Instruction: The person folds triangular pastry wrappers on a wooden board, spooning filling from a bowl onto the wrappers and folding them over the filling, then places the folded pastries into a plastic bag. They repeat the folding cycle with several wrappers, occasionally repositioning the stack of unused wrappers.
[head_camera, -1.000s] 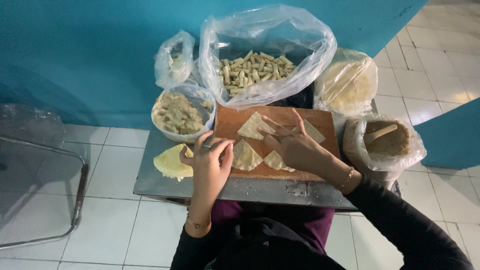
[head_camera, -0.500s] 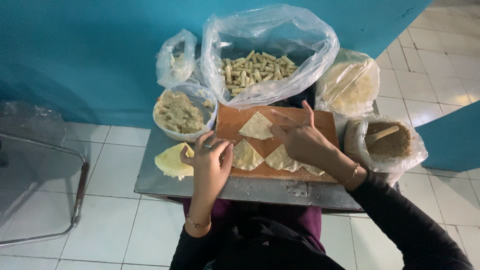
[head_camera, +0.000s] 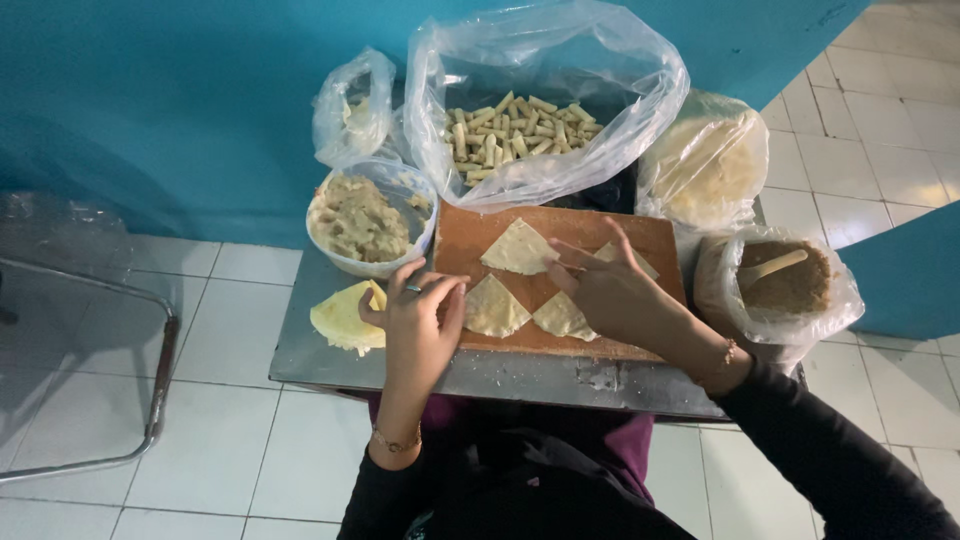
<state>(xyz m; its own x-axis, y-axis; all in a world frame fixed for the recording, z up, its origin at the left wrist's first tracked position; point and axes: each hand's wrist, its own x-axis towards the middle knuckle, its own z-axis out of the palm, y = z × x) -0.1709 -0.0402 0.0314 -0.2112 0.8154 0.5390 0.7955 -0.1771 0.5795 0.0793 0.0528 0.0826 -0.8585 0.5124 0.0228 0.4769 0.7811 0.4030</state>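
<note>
Both hands hover open and empty over the wooden board (head_camera: 610, 345): left hand (head_camera: 418, 325) at its left edge, right hand (head_camera: 610, 290) across triangular wrappers (head_camera: 518, 248), spread flat for filling.

Left hand (head_camera: 418, 322) loosely curled, right hand (head_camera: 608, 290) flat, fingers spread.

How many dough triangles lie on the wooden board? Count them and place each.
4: far middle triangle; near-left triangle by the left hand; near-middle triangle and far-right triangle, both partly covered by the right hand, which may hide more.

L hand (head_camera: 418, 325) & R hand (head_camera: 610, 290) rest on wooden board (head_camera: 600, 235) w/ triangular dough pieces (head_camera: 517, 248).
</note>
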